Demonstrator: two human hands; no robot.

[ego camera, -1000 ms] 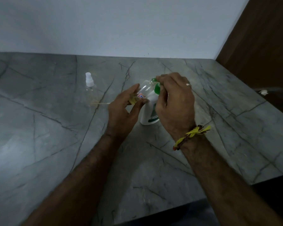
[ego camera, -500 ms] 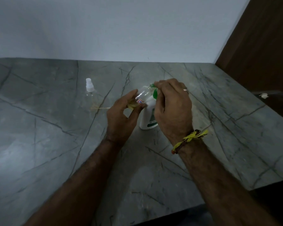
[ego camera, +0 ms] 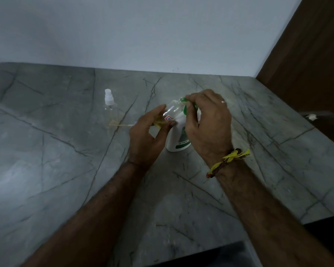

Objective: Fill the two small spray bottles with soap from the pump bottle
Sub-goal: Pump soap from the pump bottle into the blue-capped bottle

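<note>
A plain pale wall backs a grey, dark-veined stone desk, and a brown wooden panel stands at the right corner.

Near the middle of the desk stands the white pump bottle with a green label and a green pump head. The right hand lies over the top of that pump, its grip curled down round the green head, with the fingertips reaching the nozzle end. There is a ring on one finger, and a yellow and brown thread band circles the wrist.

The left hand holds a small clear spray bottle, uncapped and tilted, its open neck raised to the pump's nozzle. The grip is closed on it, thumb on the near side and fingers behind. A little yellowish liquid sits at the low end of the bottle, beside a small red and white sticker.

Well to the left on the desk, the second small spray bottle stands upright, with its white sprayer top on. A thin pale dip tube lies flat on the desk between that bottle and the left hand.
</note>
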